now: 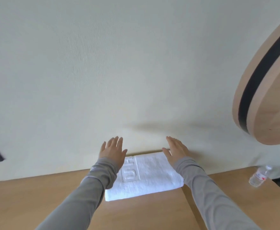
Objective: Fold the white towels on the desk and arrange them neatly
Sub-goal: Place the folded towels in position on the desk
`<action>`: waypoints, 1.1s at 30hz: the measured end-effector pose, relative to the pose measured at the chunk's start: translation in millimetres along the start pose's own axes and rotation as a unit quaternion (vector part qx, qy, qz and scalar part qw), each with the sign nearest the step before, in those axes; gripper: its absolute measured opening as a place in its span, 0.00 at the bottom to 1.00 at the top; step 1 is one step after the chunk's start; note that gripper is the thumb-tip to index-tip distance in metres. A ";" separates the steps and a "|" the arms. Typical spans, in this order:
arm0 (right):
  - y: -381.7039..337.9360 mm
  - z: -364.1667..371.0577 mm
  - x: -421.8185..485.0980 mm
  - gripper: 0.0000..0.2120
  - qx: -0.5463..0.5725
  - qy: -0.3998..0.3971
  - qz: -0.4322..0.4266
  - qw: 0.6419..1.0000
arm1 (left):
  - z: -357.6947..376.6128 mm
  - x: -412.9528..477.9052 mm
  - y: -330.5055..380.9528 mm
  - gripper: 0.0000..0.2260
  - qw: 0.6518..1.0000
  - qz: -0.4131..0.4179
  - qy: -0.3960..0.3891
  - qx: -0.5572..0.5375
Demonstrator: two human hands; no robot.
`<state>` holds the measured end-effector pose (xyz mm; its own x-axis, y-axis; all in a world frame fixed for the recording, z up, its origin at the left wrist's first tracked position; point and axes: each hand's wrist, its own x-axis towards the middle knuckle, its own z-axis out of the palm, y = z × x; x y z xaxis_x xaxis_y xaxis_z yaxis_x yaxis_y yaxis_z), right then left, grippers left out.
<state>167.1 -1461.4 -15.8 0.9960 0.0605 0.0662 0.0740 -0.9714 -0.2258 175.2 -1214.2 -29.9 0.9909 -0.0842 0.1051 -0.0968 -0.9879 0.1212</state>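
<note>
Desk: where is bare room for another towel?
Bare desk left of the folded white towel, in front of it, and between it and the water bottle. Crowded at its far edge, by the left hand and right hand.

White towel (150, 175) with embossed lettering, tan wooden desk (36, 196), grey sleeves (93, 185), pale wall (119, 63).

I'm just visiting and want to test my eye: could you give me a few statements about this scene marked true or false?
1. The white towel lies folded on the wooden desk. True.
2. Both hands grip the towel. False: the left hand and the right hand are open, fingers straight.
3. A clear bottle is on the desk, right of the towel. True.
4. Two towels lie side by side. False: only one towel is visible.
</note>
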 end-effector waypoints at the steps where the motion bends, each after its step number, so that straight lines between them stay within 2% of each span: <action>1: 4.7 10.6 4.2 0.26 0.010 -0.016 -0.001 1.000 | 14.6 -3.3 1.4 0.25 1.000 -0.011 -0.020 0.000; 5: 22.9 56.4 17.0 0.25 0.031 -0.069 -0.002 0.997 | 67.6 -15.3 9.1 0.24 0.994 -0.065 -0.088 -0.015; 7: 33.1 81.7 18.3 0.23 0.033 -0.090 0.011 0.995 | 92.0 -20.7 12.9 0.21 0.982 -0.137 -0.107 -0.068; 9: 43.9 105.3 19.0 0.19 0.062 -0.121 0.042 0.990 | 115.0 -26.1 16.2 0.22 0.946 -0.238 -0.164 -0.147; 11: 51.7 125.8 15.4 0.15 0.088 -0.176 0.096 0.976 | 136.5 -33.4 18.9 0.27 0.873 -0.340 -0.238 -0.255; 14: 61.8 157.8 -1.0 0.21 0.164 -0.254 0.225 0.926 | 162.3 -45.7 26.1 0.29 0.694 -0.488 -0.247 -0.468; 16: 64.2 174.7 -14.8 0.32 0.310 -0.269 0.334 0.848 | 172.7 -45.4 30.3 0.29 0.605 -0.540 -0.213 -0.545; 18: 63.8 182.5 -18.5 0.39 0.472 -0.254 0.423 0.731 | 178.3 -37.5 33.2 0.31 0.530 -0.564 -0.164 -0.612; 20: 67.8 188.4 -10.6 0.40 0.586 -0.199 0.472 0.629 | 178.3 -29.4 35.6 0.35 0.466 -0.584 -0.123 -0.653; 23: 75.5 201.1 -1.4 0.32 0.724 -0.089 0.520 0.444 | 182.9 -20.8 38.2 0.30 0.313 -0.602 -0.039 -0.733; 24: 75.1 203.2 2.0 0.29 0.750 -0.063 0.526 0.396 | 184.9 -18.1 39.7 0.30 0.285 -0.601 -0.013 -0.747; 25: 74.1 205.9 4.6 0.29 0.764 -0.043 0.526 0.371 | 185.5 -16.1 41.4 0.30 0.278 -0.602 0.004 -0.749; 26: 71.6 206.5 7.1 0.30 0.771 -0.030 0.522 0.364 | 188.2 -14.6 42.5 0.29 0.273 -0.601 0.016 -0.751; 28: 68.4 209.7 12.4 0.31 0.783 -0.014 0.500 0.369 | 193.6 -12.0 43.6 0.27 0.264 -0.600 0.035 -0.755; 30: 67.3 211.8 18.1 0.29 0.783 -0.015 0.489 0.385 | 195.8 -9.7 43.4 0.21 0.267 -0.585 0.043 -0.765; 33: 67.1 213.9 21.5 0.25 0.780 -0.015 0.490 0.390 | 198.6 -6.6 42.2 0.22 0.291 -0.597 0.058 -0.745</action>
<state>204.3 -1476.1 -237.5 0.5834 -0.1390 -0.8002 -0.4251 0.7872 -0.4467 183.2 -1281.2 -221.5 0.4003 0.2938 -0.8680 0.2911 0.8574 0.4245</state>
